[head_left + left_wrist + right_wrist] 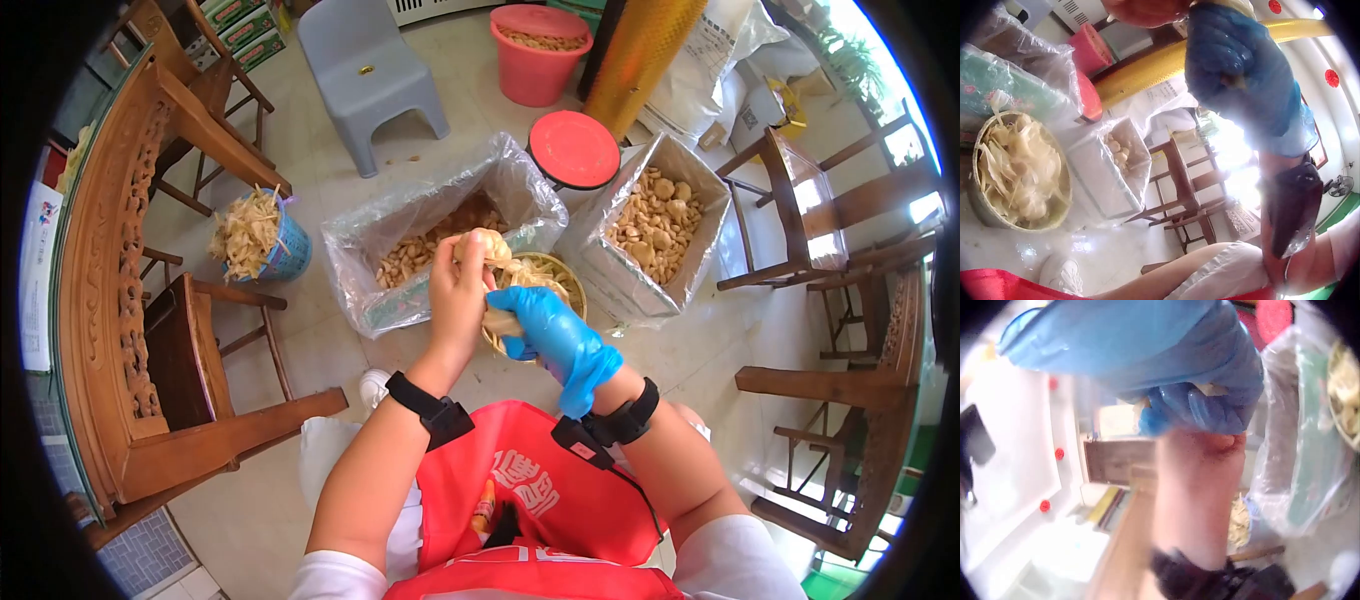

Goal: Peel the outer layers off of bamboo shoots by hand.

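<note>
My bare left hand (458, 300) pinches a pale bulb-like piece (490, 246) between thumb and fingers. Close against it, my right hand (552, 332) in a blue glove has curled fingers, with pale material (503, 322) showing below them. Whether both hold one same piece, I cannot tell. In the left wrist view the gloved hand (1235, 69) is closed round something pale; the right wrist view shows the glove (1172, 356) hiding most of the grip. Beneath both hands stands a round basket (577, 290) of pale, papery peels (1022, 169).
Two plastic-lined boxes, left (350, 295) and right (640, 290), hold pale pieces. Around them are a blue bin (290, 250) of peels, a red lid (574, 149), a pink bucket (538, 75), a grey plastic chair (365, 65) and wooden furniture on both sides.
</note>
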Demonstrator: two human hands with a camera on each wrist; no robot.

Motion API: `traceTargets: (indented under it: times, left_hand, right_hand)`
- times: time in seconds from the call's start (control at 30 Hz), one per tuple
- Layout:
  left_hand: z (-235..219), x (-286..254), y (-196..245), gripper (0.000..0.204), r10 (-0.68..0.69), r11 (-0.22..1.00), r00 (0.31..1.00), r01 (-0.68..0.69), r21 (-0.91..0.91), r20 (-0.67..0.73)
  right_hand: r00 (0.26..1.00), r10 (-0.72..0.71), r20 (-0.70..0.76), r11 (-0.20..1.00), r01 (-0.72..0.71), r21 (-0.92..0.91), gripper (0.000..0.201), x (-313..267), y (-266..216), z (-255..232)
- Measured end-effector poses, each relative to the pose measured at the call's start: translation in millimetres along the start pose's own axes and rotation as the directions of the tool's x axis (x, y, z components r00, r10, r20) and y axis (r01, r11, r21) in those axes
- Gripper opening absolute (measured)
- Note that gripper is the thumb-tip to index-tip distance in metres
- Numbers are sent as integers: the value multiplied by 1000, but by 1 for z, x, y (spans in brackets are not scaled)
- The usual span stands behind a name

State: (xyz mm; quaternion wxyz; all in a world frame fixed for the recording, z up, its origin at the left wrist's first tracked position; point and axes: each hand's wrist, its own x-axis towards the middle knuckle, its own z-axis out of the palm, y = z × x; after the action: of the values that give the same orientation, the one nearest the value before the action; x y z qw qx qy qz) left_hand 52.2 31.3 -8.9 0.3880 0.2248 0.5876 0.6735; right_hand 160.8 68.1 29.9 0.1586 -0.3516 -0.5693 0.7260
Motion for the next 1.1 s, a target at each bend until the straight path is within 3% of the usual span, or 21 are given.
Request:
traceTargets:
  times: [0.07,0.1,0.23,0.3,0.4,0.47,0.5,0.53,0.6,0.63,0.67,0.7,0.73,0.9,0.97,1.0,1.07,1.1]
  left_hand:
    - [-1,5,3,34,4,998,1000,-4,57,-2]
    - [0,2,11,35,18,995,999,-21,95,30]
    - [-2,5,8,35,-6,999,990,1,40,140]
    - [-1,5,10,37,27,996,986,-41,81,163]
    - [-8,12,9,39,-54,994,996,47,96,74]
    - [-30,26,14,42,-134,982,987,144,126,-87]
    - [-38,29,16,42,-112,987,991,119,106,-75]
    - [-41,30,18,42,-92,991,994,97,90,-59]
    - [-40,23,21,40,-122,991,992,123,48,-10]
    - [-40,19,22,37,-160,987,986,160,5,36]
    - [-38,17,23,37,-161,987,986,160,12,42]
    - [-35,14,23,37,-177,984,983,178,-22,42]
    - [-33,11,24,36,-191,980,981,193,-58,39]
    - [-28,6,30,36,-220,966,972,228,-119,77]
    - [-28,4,32,37,-262,953,959,274,-128,106]
    - [-27,2,33,37,-262,953,959,274,-129,105]
    - [-25,-2,35,40,-320,937,938,334,-98,135]
    - [-25,-3,35,40,-320,937,938,334,-98,135]
  right_hand:
    - [929,331,164,902,-362,234,26,5,-1,-11]
    - [922,355,154,877,-386,287,19,4,-8,-13]
    - [924,367,107,921,-378,99,18,3,-26,-20]
    - [946,309,95,942,-291,-167,24,2,-29,-28]
    - [963,268,-32,962,-269,-37,20,-10,-44,-42]
    - [961,257,-104,938,-223,264,23,-18,-53,-69]
    - [983,109,-145,970,-73,231,24,-20,-53,-76]
    - [975,188,-122,977,-173,121,28,-13,-59,-82]
    - [956,99,-274,984,-136,-117,36,-1,-37,-66]
    - [950,39,-311,909,-163,-383,40,11,-9,-67]
    - [948,39,-316,913,-162,-375,40,12,-4,-63]
    - [966,-9,-257,716,-173,-676,42,13,0,-57]
    - [983,-34,-183,426,-151,-892,45,13,3,-54]
    - [962,-206,-177,444,-69,-894,45,17,4,-42]
    - [864,-489,-124,576,213,-789,38,19,-2,-34]
    - [864,-488,-123,577,213,-789,38,20,-2,-30]
    - [748,-663,-21,589,505,-631,41,23,-2,-24]
    - [727,-686,-28,566,509,-649,39,23,0,-20]
